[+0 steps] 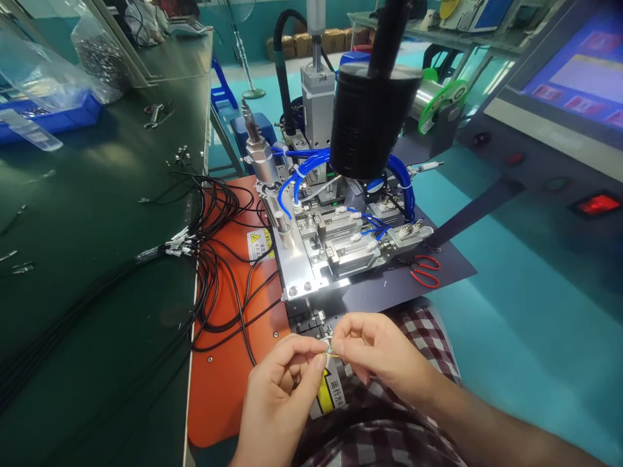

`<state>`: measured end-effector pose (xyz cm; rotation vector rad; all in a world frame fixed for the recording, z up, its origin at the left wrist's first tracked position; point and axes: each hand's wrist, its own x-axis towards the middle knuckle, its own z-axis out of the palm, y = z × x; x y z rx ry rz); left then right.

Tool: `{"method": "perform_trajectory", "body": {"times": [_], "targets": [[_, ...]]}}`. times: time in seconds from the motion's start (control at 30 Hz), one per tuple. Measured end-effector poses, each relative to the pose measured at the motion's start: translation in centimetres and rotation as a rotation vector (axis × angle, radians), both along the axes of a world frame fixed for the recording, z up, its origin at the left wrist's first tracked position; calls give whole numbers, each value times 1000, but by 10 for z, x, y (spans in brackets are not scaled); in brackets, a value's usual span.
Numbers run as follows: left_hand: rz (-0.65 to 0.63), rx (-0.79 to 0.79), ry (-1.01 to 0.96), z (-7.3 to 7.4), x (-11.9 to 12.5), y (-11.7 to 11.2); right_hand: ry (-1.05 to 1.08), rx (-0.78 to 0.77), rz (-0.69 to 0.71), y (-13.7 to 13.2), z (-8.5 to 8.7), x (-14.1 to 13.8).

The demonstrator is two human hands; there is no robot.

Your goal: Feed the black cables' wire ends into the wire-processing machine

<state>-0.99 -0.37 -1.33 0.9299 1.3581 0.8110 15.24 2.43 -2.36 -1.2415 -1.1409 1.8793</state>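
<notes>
Between both hands (287, 389) (377, 347), thin wires (333, 355)

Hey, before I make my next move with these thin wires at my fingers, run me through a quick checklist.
1. Left hand grip: ok. Thumb and forefinger pinch at the thin wires.
2. Right hand grip: cannot tell. Its fingertips are at the wires, but they hide the hold.
3. Wire ends separated: cannot tell. A yellow and a white strand show; the tips are too small.
4. Red-handled pliers apart from the hands: ok. They lie on the dark plate.
5. Black cables untangled: not ok. They loop over one another on the orange plate.
</notes>
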Motion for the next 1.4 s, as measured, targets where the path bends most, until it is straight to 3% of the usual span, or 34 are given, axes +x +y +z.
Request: {"method": "perform_trajectory", "body": {"times": [0.07, 0.13, 0.43, 0.53, 0.73, 0.87, 0.97, 1.2, 1.4], "targets": [[-32, -26, -9, 1, -2, 1, 124, -127, 58, 4, -5, 2], [-67, -50, -17, 1, -3, 2, 153, -125, 124, 9, -7, 6], [-133, -123, -68, -3, -4, 7, -105, 353, 385, 29, 14, 16], [-114, -144, -48, -1, -3, 7, -159, 344, 352, 29, 15, 12], [-20, -130, -53, 1, 1, 4, -10, 72, 240, 20, 1, 9], [-8, -158, -92, 0, 0, 4, 74, 92, 118, 12, -9, 10], [6, -160, -87, -1, -1, 5, 22, 155, 75, 5, -12, 9], [32, -135, -94, 1, 2, 3, -226, 453, 17, -7, -4, 5], [32, -112, -75, 3, 3, 5, -562, 977, 94, -14, 1, 4]]}}
